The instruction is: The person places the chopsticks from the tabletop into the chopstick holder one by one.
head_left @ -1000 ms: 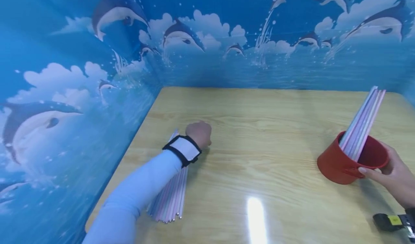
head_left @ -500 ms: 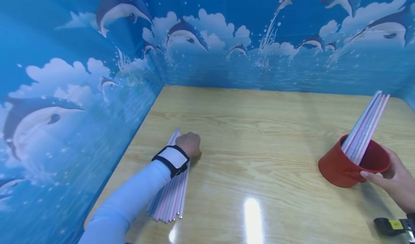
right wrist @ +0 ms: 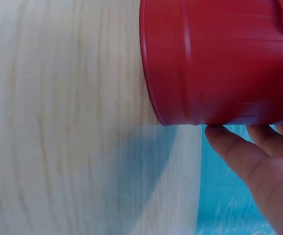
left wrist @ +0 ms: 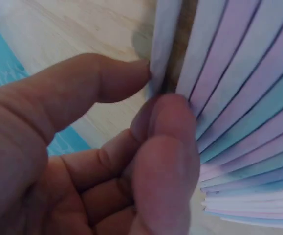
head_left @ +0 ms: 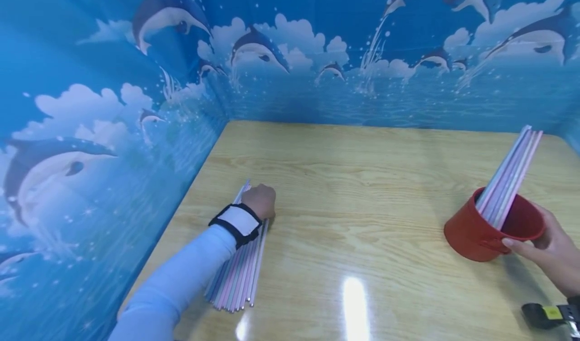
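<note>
Left hand (head_left: 259, 201) is pinching one outer stick (left wrist: 164, 39) between thumb (left wrist: 124, 81) and curled fingers (left wrist: 163, 171), probably parting it from the fanned sticks (head_left: 235, 280) just beside them, while right hand (head_left: 550, 245) is gripping the red cup (head_left: 473, 237) between thumb and fingers, apparently steadying its leaning sticks (head_left: 509, 180).

L hand (head_left: 260, 201) pinches & R hand (head_left: 552, 258) grips

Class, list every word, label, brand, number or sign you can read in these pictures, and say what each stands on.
None: no text can be read in any view.
Yellow patch by the right wrist: any marking is too small to read.
White patch on the left wrist: no lettering shows.
Red bucket and pastel sticks: no lettering shows.
</note>
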The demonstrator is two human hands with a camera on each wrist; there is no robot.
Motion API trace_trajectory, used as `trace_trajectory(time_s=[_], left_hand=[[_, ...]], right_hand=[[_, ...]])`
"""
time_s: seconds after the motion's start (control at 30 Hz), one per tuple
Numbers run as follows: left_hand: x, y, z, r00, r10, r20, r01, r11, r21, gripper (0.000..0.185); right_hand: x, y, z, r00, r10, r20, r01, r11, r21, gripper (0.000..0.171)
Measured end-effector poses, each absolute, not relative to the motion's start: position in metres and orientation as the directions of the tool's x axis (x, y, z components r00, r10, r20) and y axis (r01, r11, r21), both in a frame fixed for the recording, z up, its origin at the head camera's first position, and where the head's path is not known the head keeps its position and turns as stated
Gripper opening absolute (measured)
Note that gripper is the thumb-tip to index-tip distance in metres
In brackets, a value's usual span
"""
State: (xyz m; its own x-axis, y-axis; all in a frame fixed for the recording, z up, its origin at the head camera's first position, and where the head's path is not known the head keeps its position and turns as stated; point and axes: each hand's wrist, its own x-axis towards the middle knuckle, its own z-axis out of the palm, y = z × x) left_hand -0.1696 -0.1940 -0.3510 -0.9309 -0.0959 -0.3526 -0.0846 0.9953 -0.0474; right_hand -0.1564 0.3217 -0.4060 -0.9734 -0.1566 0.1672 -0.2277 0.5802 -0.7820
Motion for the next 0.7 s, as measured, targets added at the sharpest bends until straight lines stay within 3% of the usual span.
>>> trace_trajectory(time_s=[0.23, 0.33, 0.43, 0.6, 0.7], left_hand=[[-0.174, -0.188, -0.360, -0.941, -0.067, -0.332, -0.082, 0.996, 0.031, 0.020], [-0.177, -0.182, -0.366, -0.952, -0.028, -0.305, -0.078, 0.985, 0.155, 0.022], [-0.183, -0.173, -0.363, -0.958, 0.023, -0.285, -0.083, 0.932, 0.354, 0.022], [-0.198, -0.146, -0.324, -0.969, 0.097, -0.228, -0.122, 0.612, 0.782, 0.012], [-0.203, -0.124, -0.277, -0.982, 0.134, -0.133, -0.071, 0.391, 0.918, 0.019]], right_hand=[[-0.157, 0.323, -0.410, -0.964, -0.133, 0.229, -0.264, 0.546, -0.795, 0.077], [-0.164, 0.335, -0.423, -0.962, -0.136, 0.236, -0.271, 0.552, -0.789, 0.078], [-0.168, 0.341, -0.429, -0.961, -0.138, 0.241, -0.276, 0.563, -0.779, 0.078], [-0.164, 0.334, -0.420, -0.970, -0.131, 0.204, -0.242, 0.568, -0.787, 0.079], [-0.161, 0.327, -0.413, -0.975, -0.143, 0.169, -0.221, 0.582, -0.782, 0.079]])
